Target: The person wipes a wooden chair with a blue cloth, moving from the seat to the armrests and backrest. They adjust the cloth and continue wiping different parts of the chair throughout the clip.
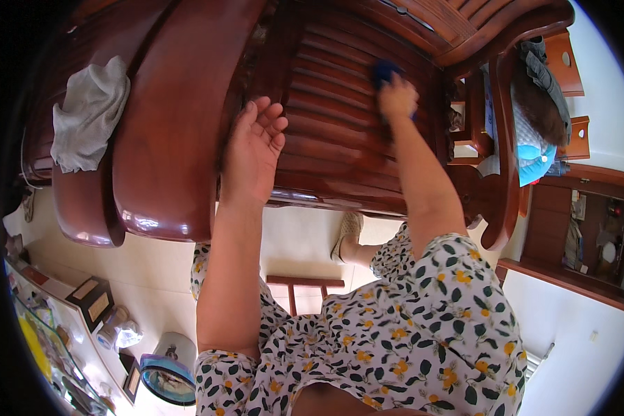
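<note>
My right hand (399, 99) is closed on a dark blue cloth (386, 73), which lies against the slatted seat of a glossy reddish-brown wooden bench (333, 104). Palm up, my left hand (257, 140) holds nothing; its fingers are slightly curled above the left part of the seat, beside a broad polished wooden armrest (171, 130). A crumpled grey cloth (91, 114) is draped over the wooden furniture at the far left. Some blur covers the right hand and the blue cloth, and part of that cloth is hidden by the fingers.
A curved wooden arm (504, 156) bounds the bench at right, with a pale blue cushion (535, 158) and dark clothing beyond it. A bin (169, 364) stands on the floor at lower left, near a glass-topped table (67, 343) with several items. A wooden stool (305, 282) is below.
</note>
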The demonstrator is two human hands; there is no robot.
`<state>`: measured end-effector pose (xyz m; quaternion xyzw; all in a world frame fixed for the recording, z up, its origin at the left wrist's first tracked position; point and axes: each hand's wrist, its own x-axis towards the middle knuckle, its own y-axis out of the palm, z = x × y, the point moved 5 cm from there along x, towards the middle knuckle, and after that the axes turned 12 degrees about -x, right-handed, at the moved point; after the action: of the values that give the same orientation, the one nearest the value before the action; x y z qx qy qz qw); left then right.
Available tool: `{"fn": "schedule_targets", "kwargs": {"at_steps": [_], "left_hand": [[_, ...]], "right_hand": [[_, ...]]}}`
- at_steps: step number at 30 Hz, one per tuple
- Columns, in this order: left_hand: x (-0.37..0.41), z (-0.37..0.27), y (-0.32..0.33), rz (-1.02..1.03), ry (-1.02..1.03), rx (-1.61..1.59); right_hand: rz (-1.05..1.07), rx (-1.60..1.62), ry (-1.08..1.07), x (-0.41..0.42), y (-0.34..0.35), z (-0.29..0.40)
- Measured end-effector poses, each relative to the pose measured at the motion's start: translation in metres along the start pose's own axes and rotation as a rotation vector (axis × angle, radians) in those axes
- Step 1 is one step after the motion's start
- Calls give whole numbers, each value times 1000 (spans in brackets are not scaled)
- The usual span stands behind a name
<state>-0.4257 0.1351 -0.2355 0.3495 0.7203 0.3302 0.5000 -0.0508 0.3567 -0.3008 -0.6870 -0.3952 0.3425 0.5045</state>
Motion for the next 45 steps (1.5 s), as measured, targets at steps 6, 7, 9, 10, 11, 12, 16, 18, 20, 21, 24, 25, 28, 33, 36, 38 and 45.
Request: {"fn": "schedule_targets", "kwargs": {"at_steps": [6, 7, 9, 10, 11, 12, 16, 18, 20, 21, 24, 25, 28, 33, 36, 38, 45], "left_hand": [[-7, 1, 19, 5, 16, -19], [-6, 1, 23, -5, 28, -22], [-3, 1, 33, -1, 41, -19], [-1, 0, 37, -1, 49, -17], [0, 1, 41, 10, 43, -20], [1, 0, 43, 22, 45, -27], [-6, -4, 46, 46, 29, -19], [-15, -6, 46, 44, 23, -8], [-27, -7, 44, 20, 26, -2], [-33, -8, 45, 26, 28, 3], [-47, -7, 49, 43, 33, 17], [-50, -6, 50, 40, 28, 16], [-52, 1, 55, 31, 39, 17], [-47, 8, 71, -4, 109, 28], [-51, 10, 83, -34, 120, 45], [-57, 9, 88, -38, 120, 55], [-88, -8, 81, -10, 98, 54]], "right_hand": [[-26, -82, -356, -43, -47, 124], [-197, -115, -582, -66, -57, 165], [-300, 136, -742, -101, -68, 221], [-345, 198, -875, -113, -72, 240], [-341, 244, -1024, -120, -73, 253], [-374, 304, -1040, -117, -77, 253], [-419, 304, -952, -74, -77, 190], [-354, 212, -618, -36, -72, 127], [-207, 78, -253, 0, -67, 62], [-113, 62, -114, 14, -67, 34], [41, 83, 154, 41, -71, 0], [86, 91, 194, 45, -75, 4], [64, 104, 165, 35, -98, 59], [-382, 193, -740, -62, -138, 219], [-516, 381, -1038, -83, -146, 246], [-536, 483, -1113, -66, -148, 227], [-168, 176, -141, 70, -132, 44]]}}
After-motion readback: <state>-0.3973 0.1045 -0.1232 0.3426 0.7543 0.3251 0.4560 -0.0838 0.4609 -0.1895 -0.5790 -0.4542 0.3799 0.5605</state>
